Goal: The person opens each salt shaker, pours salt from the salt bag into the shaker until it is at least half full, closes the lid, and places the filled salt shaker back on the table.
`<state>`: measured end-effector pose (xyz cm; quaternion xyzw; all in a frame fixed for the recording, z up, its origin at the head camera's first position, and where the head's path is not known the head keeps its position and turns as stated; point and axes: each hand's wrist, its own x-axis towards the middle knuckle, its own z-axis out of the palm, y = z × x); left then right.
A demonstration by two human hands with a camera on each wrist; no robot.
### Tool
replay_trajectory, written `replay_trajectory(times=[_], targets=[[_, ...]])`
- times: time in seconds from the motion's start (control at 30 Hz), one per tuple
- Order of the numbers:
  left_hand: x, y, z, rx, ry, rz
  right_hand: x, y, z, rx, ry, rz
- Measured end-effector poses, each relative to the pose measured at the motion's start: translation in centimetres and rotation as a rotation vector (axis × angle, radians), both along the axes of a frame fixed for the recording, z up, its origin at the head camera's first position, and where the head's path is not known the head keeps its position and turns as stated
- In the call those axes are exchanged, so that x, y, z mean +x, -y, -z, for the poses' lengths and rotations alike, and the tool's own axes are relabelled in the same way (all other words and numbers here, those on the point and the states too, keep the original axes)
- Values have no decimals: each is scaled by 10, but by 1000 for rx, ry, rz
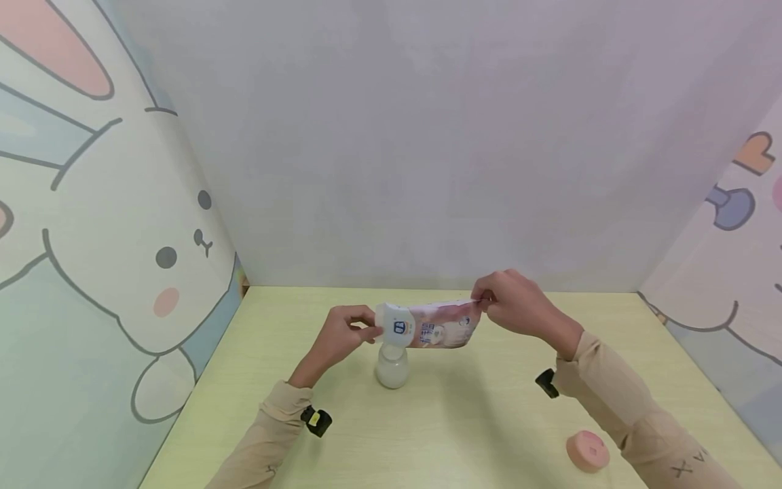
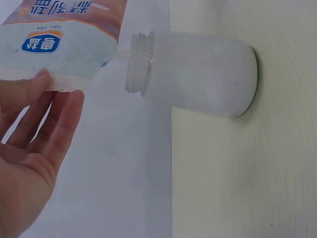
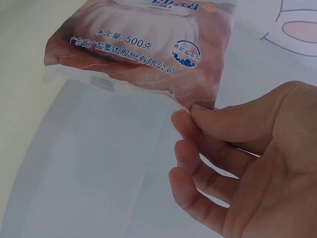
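A salt bag (image 1: 434, 329), pink-brown with a pale end, is stretched sideways between my two hands above the table. At its pale end, my left hand (image 1: 336, 339) pinches the edge between thumb and fingers. My right hand (image 1: 513, 305) pinches a corner of the other end, which is held higher. Below the pale end stands an upright glass jar (image 1: 392, 370) without a lid. In the left wrist view the jar (image 2: 203, 74) looks whitish inside, and a white, blurred patch (image 2: 111, 77) lies between the bag's corner and its mouth.
A round pink lid-like piece (image 1: 588, 451) lies on the pale yellow table (image 1: 489, 435) at the front right, near my right forearm. A plain pale wall (image 1: 427, 149) rises behind the table, with cartoon-printed panels at left and right.
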<state>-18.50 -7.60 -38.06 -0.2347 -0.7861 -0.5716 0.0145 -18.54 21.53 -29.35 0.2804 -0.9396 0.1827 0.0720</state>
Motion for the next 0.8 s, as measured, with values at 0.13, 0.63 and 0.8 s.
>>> replay_trajectory(times=[0.13,0.63,0.8], targets=[[0,0,0,0,4,-4,0,0,0,-1,-2,-3],[-1,0,2,10,5,-5,1,1,0,11,-1,4],[1,0,2,9,7,-2,1,2,-1,21,3,1]])
